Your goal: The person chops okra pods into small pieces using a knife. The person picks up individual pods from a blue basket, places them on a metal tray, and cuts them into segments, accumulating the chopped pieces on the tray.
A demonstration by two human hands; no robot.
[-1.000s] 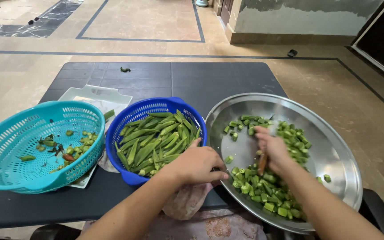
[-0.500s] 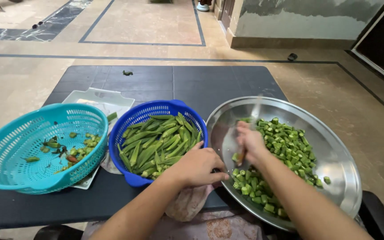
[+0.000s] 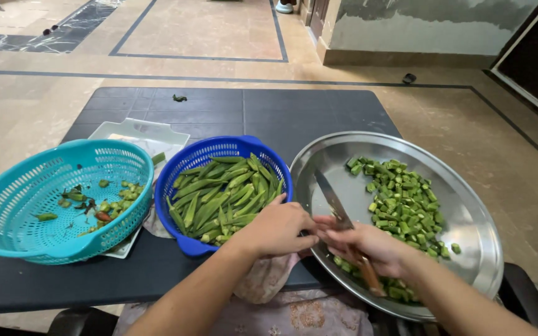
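My right hand (image 3: 368, 247) grips a knife (image 3: 333, 200) by its brown handle, blade pointing up and left over the near side of a large steel platter (image 3: 468, 193). Chopped okra pieces (image 3: 403, 202) lie heaped on the platter's right half, with a few under my right wrist. My left hand (image 3: 277, 228) rests at the platter's near-left rim, fingers curled and touching my right hand; what it holds is hidden. Just left of it stands a blue basket (image 3: 185, 242) filled with whole okra pods (image 3: 219, 199).
A teal basket (image 3: 7, 205) with okra trimmings sits at the left, partly on a white tray (image 3: 138, 134). All rest on a dark table (image 3: 281, 112) above a tiled floor. A patterned cloth (image 3: 269, 280) hangs at the table's near edge.
My right hand drew back from the middle of the platter to its near edge beside my left hand. The okra pieces now sit pushed into a heap on the right. The knife blade is in plain sight.
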